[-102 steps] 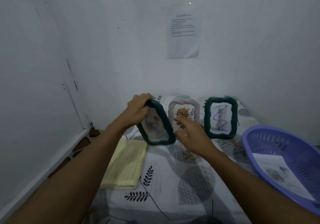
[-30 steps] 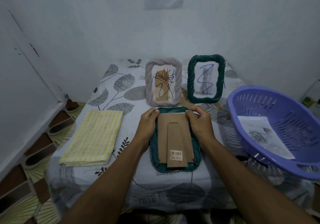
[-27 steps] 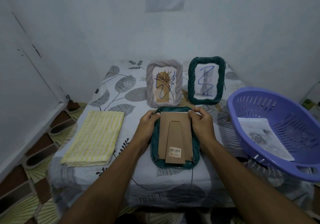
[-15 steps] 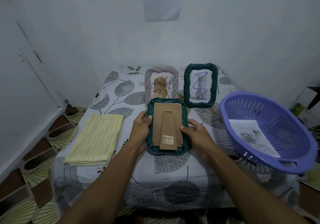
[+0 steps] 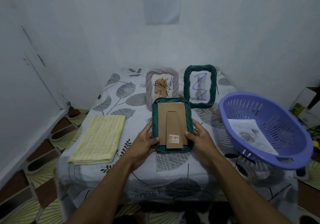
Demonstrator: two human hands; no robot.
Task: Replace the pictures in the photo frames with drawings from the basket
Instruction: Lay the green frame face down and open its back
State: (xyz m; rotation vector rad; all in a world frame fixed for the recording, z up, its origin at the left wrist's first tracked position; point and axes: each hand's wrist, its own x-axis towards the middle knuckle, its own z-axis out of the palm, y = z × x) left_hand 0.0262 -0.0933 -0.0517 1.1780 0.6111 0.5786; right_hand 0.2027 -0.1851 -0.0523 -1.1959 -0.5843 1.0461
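Observation:
A dark green woven photo frame [image 5: 155, 120] is held back side up above the table, its brown cardboard backing and stand [image 5: 173, 125] facing me. My left hand [image 5: 146, 141] grips its lower left edge and my right hand [image 5: 199, 138] grips its lower right edge. Behind it a grey woven frame [image 5: 175, 78] and a second green frame [image 5: 187, 85] stand upright, each with a scribbled picture. The purple basket [image 5: 242, 106] at the right holds a paper drawing [image 5: 249, 135].
A folded yellow striped cloth [image 5: 99, 137] lies on the left of the leaf-patterned tablecloth [image 5: 173, 171]. White walls close in behind and on the left, with a printed sheet [image 5: 161, 2] on the back wall. Patterned floor tiles [image 5: 34, 180] show at the lower left.
The green frame came off its standing spot, was laid face down on the table, and is now lifted toward me. Both hands slid from its top corners to its lower sides.

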